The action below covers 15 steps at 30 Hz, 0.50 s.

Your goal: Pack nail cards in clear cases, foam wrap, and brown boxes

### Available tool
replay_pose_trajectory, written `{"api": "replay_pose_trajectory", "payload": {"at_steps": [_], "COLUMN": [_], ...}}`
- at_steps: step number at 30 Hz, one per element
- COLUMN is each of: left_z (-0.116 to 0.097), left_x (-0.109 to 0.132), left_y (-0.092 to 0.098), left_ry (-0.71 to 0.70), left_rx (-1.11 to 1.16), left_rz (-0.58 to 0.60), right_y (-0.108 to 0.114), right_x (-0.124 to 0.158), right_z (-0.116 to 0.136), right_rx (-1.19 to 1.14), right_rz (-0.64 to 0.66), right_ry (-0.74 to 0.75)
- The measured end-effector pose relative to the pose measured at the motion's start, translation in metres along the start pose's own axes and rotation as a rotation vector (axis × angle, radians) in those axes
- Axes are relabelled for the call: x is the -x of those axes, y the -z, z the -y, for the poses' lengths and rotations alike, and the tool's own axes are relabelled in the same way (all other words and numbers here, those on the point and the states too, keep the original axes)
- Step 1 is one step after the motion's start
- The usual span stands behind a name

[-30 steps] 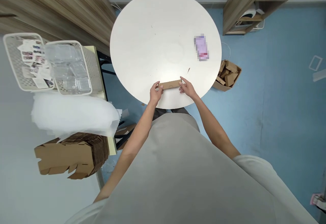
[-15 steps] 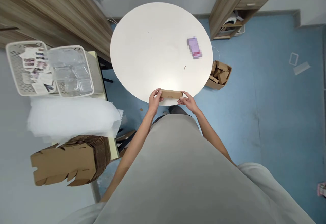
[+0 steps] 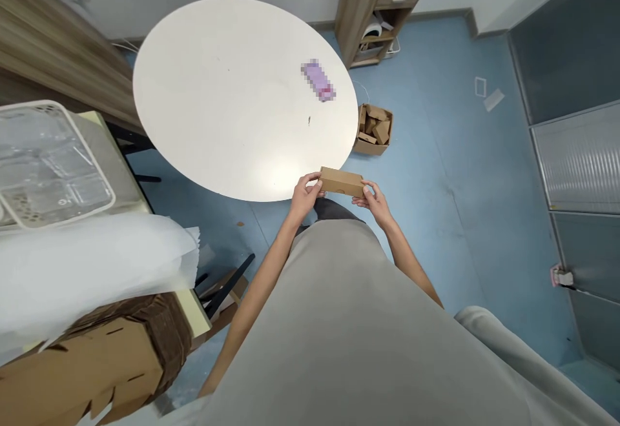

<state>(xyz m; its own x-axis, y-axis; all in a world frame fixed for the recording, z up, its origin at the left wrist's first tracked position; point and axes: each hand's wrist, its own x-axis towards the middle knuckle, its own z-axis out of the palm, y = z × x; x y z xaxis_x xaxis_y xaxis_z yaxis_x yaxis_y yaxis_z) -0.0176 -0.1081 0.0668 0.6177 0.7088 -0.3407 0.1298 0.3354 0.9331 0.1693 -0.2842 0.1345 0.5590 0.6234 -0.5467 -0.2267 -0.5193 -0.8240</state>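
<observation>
A small closed brown cardboard box [image 3: 341, 182] is held between both hands, just off the near right edge of the round white table [image 3: 232, 103]. My left hand [image 3: 306, 195] grips its left end with fingers curled round it. My right hand [image 3: 372, 201] pinches its right end. The box hangs above the blue floor and my lap, not resting on the table.
A blurred purple object [image 3: 318, 81] lies on the table's far right. An open carton of cardboard pieces [image 3: 374, 129] sits on the floor beyond the table. At left stand a basket of clear plastic trays [image 3: 48, 168], white foam sheets [image 3: 92, 264] and stacked flat cartons [image 3: 97, 361]. A wooden shelf [image 3: 372, 6] stands behind.
The box has been lifted off the table's near edge and carried rightwards, past the rim. The view has swung right, so the table now sits further left.
</observation>
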Motion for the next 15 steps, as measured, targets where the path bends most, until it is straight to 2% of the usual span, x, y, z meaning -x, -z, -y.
{"api": "replay_pose_trajectory", "payload": {"at_steps": [5, 8, 11, 15], "left_z": [-0.02, -0.029, -0.035, -0.035], "left_x": [-0.019, -0.042, -0.073, -0.119], "left_y": [-0.003, -0.015, -0.039, -0.092], "left_ry": [0.04, 0.064, 0.106, 0.146], "left_rx": [-0.099, -0.142, -0.178, -0.181], "left_rz": [-0.159, -0.226, -0.274, -0.295], "right_y": [-0.012, -0.006, 0.017, 0.068], "right_x": [-0.031, -0.063, -0.1, -0.157], "right_z": [0.0, -0.002, 0.0, 0.012], "right_rx": [-0.002, -0.035, -0.066, -0.067], "right_rz": [-0.017, 0.012, 0.051, 0.04], "right_ry": [-0.01, -0.018, -0.072, -0.096]}}
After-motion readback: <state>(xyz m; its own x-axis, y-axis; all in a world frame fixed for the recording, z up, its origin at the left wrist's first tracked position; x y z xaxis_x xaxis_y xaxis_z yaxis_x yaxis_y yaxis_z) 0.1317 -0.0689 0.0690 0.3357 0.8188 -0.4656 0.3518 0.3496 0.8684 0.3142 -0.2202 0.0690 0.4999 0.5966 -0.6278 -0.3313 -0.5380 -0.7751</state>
